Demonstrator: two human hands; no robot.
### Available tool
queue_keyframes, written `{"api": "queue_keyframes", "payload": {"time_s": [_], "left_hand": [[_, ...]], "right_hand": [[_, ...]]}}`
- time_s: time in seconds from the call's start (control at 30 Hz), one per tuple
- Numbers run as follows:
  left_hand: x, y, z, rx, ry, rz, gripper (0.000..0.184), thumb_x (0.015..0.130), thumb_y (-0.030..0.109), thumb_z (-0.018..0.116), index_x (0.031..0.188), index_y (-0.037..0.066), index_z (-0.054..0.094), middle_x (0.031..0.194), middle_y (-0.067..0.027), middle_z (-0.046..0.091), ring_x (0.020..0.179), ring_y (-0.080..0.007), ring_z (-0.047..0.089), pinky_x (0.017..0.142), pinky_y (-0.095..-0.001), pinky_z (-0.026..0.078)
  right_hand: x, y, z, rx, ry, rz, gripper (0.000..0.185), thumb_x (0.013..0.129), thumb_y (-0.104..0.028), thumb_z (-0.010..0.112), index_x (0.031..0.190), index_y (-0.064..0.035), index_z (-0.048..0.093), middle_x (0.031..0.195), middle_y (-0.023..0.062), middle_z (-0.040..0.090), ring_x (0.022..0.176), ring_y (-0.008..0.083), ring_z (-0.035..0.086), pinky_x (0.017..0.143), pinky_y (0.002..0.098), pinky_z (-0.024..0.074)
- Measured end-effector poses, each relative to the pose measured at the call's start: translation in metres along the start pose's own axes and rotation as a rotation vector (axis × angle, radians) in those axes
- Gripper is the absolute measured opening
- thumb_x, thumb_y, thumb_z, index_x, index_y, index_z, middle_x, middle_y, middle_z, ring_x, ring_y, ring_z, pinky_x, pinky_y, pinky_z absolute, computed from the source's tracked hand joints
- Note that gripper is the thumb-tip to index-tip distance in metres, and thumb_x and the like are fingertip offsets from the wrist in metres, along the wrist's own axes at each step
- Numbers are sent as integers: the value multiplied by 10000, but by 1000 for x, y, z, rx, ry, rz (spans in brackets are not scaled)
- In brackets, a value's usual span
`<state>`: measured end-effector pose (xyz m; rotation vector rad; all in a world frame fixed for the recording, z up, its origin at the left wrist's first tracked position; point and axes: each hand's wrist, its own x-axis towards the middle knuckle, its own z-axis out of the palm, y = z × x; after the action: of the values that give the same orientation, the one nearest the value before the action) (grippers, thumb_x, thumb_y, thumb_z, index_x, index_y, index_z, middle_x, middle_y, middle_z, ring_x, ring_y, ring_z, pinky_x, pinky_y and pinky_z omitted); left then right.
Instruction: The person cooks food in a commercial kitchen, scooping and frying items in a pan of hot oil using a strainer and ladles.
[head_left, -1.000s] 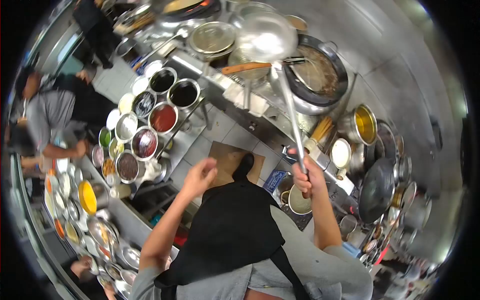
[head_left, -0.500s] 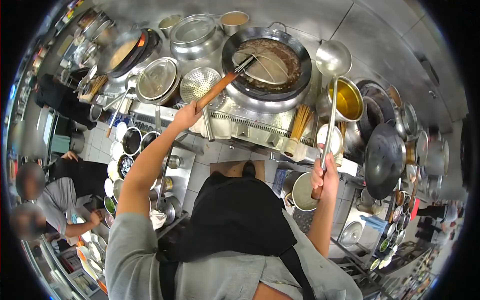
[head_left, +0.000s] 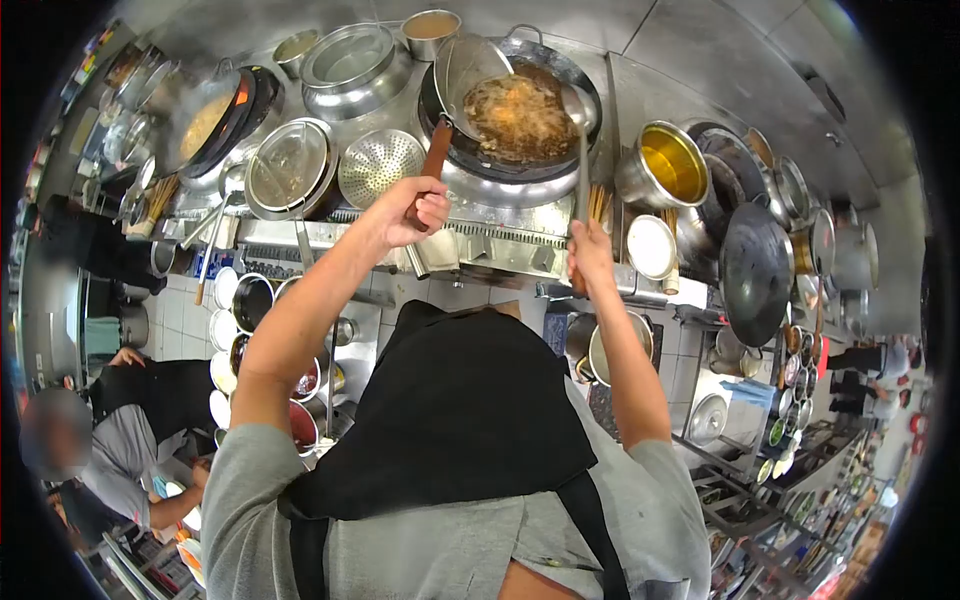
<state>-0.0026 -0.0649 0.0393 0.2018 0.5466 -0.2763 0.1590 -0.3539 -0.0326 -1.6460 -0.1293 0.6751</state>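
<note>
My left hand [head_left: 415,208] is closed around the wooden handle [head_left: 437,150] of a round mesh strainer [head_left: 468,75]. The strainer is tilted up at the left side of a large black wok [head_left: 588,70]. Brown bubbling liquid [head_left: 515,118] with an orange patch in the middle fills the wok's bottom. My right hand [head_left: 592,252] grips a long-handled ladle [head_left: 582,150]. Its bowl is at the wok's right inner side, partly over the liquid. What lies beneath the bubbles cannot be made out.
A pot of yellow oil [head_left: 672,165] stands right of the wok, with a white bowl [head_left: 652,247] before it. A perforated ladle [head_left: 382,168] and a strainer over a pot [head_left: 288,165] lie left. An upright black wok [head_left: 755,275] is far right. A co-worker [head_left: 140,450] is at left.
The strainer has come up out of the liquid and swung toward the wok's left rim. The ladle has moved left, from beside the oil pot into the wok. An orange patch now shows in the liquid.
</note>
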Motion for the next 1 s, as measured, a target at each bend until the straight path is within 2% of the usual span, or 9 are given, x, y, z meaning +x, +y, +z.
{"api": "queue_keyframes", "payload": {"time_s": [0.1,0.2,0.3,0.4,0.5,0.57,0.67,0.77,1.0], "left_hand": [[15,-2,-4,-116,-148,-55,224,910,43,467,708,76,374,610,31,384,455,-42,385,386,-178,357],[15,-2,-15,-217,-276,-40,222,912,27,457,714,77,371,609,36,370,452,-41,379,385,-181,348],[-2,-6,-32,-259,-350,-54,189,940,39,408,755,60,378,632,25,364,457,-36,378,388,-176,339],[-18,-9,-47,-141,-328,-10,145,925,38,422,788,70,390,644,34,370,451,-19,361,373,-174,323],[-29,-16,-54,69,-220,68,104,910,44,457,841,111,418,654,61,356,446,-10,313,368,-172,282],[-32,-21,-51,247,-69,153,94,905,52,472,860,116,420,661,67,357,451,-8,301,371,-177,257],[-25,-29,-42,375,31,249,153,868,17,507,864,118,392,623,48,380,453,-40,348,380,-216,264],[-19,-35,-36,423,84,323,183,848,3,525,867,121,386,613,46,387,442,-50,362,370,-232,278],[-28,-32,-22,427,94,346,186,833,3,524,865,107,373,603,37,391,419,-63,366,352,-245,289]], "right_hand": [[12,-6,22,108,-29,53,164,983,-228,503,996,-66,478,589,2,456,379,109,420,321,280,382],[15,-16,17,463,-165,167,255,991,-236,498,1175,-59,499,625,0,459,425,90,401,368,258,372],[7,-22,5,365,-191,127,298,991,-265,504,1201,-55,492,626,-5,458,425,88,401,368,254,365],[-16,-33,14,155,-63,60,212,978,-274,530,1051,-77,501,617,-16,464,403,78,422,342,252,377],[-27,-34,13,128,-57,28,178,984,-263,518,1013,-90,492,613,-22,457,379,65,404,315,231,363],[-42,-47,19,125,-104,41,170,985,-250,514,1022,-86,492,611,-23,452,378,65,404,308,227,356],[-31,-37,32,54,-179,100,251,979,-252,520,1149,-69,500,592,-22,443,377,68,399,310,235,363],[-12,-16,65,-211,-79,-33,256,969,-266,529,1112,-55,501,584,-16,452,380,83,406,321,263,376],[-43,-31,67,25,-86,-12,199,983,-249,502,1052,-62,504,590,-7,445,368,78,399,322,257,363]]}}
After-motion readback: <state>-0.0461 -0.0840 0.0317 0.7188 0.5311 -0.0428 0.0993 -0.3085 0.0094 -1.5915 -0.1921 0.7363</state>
